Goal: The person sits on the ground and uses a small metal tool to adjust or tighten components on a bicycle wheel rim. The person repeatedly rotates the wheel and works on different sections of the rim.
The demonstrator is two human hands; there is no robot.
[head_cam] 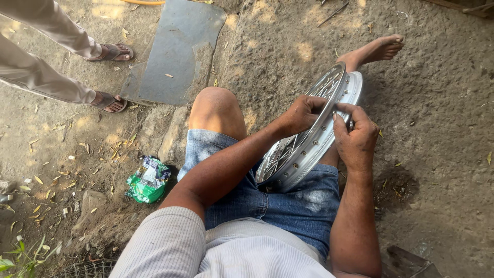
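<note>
A shiny spoked metal wheel rim point(303, 154) stands on edge between my legs, leaning over my right thigh. My left hand point(300, 114) grips the rim's near edge, fingers curled over it towards the spokes. My right hand point(355, 136) is closed on the outer face of the rim, pinching a small metal part at a spoke hole; the part itself is too small to make out. I sit on the ground in blue denim shorts point(288, 198), left knee raised, right leg stretched out beside the rim.
Rough dirt ground all round. A grey stone slab point(175, 51) lies at the back. Another person's legs and sandalled feet point(110, 100) stand at the left. A crumpled green wrapper point(148, 181) lies left of my thigh, with dry leaves scattered about.
</note>
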